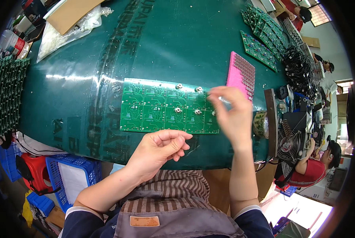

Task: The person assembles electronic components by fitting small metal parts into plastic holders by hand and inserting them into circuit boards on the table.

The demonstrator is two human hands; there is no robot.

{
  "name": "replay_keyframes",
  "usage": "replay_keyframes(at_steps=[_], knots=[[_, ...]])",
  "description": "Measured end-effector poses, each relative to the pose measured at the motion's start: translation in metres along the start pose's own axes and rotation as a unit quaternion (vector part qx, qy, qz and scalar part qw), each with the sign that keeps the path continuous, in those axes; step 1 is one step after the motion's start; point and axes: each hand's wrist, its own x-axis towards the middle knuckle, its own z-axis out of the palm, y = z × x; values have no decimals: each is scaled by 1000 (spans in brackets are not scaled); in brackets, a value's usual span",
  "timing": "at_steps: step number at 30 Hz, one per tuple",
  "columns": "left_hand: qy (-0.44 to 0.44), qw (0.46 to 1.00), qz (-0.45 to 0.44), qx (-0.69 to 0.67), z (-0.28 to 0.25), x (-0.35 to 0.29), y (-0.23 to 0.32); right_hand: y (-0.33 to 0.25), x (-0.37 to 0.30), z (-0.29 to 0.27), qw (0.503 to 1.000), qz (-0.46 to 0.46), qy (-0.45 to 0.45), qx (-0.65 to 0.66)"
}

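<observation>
A green circuit board panel (153,101), divided into a grid, lies flat on the green table mat. Several small metal cylindrical parts (177,110) stand upright on its right half. Over the panel's right end is my right hand (235,111), its fingers bent together and slightly blurred; anything pinched there is hidden. My left hand (157,150) hovers by the panel's near edge, thumb against curled fingers, and what it may hold cannot be made out. Beyond my right hand, a pink foam block (233,73) carries rows of small metal parts.
Populated circuit boards (260,49) lie at the far right, beside black cables (298,69). More boards (7,95) are stacked at the left edge. A plastic bag (68,37) lies far left. A fan (289,142) stands right, near a seated person (318,166). Blue baskets (72,174) sit below.
</observation>
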Motion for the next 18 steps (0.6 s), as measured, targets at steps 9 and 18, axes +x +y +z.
replay_keyframes(at_steps=[9,18], knots=[[-28,999,11,-41,5,3,3,86,16,-31,979,69,87,-168],[-25,998,33,-53,5,8,3,75,10,-16,958,28,134,-251]])
